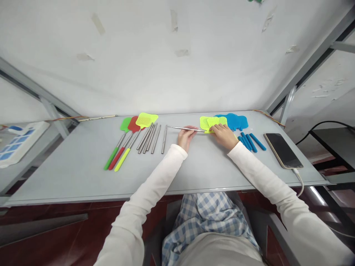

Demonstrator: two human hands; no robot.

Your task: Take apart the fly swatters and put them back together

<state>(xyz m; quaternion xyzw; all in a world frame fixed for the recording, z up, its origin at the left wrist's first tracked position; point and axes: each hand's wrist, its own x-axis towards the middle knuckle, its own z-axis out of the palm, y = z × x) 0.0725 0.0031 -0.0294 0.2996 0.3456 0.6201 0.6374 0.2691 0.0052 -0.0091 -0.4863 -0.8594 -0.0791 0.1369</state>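
My left hand [187,138] is closed around a thin metal telescopic rod [177,128], which lies nearly level and points left. The rod's right end meets the neck of a yellow fly swatter head [205,123]. My right hand [224,136] is closed on a yellow swatter head there; its fingers hide part of it, and a second yellow head overlaps it. Just behind and to the right lie blue swatter heads [235,121]. Several blue handle grips [249,142] rest beside my right hand. Left of my left hand, several loose metal rods [149,138] lie on the table [194,170].
Assembled swatters with green [111,158], red [117,158] and yellow [122,159] handles lie on the left. A phone [283,150] with a charging cable [299,181] is at the right. Metal frame posts [288,103] flank the table, with a wall [177,81] behind.
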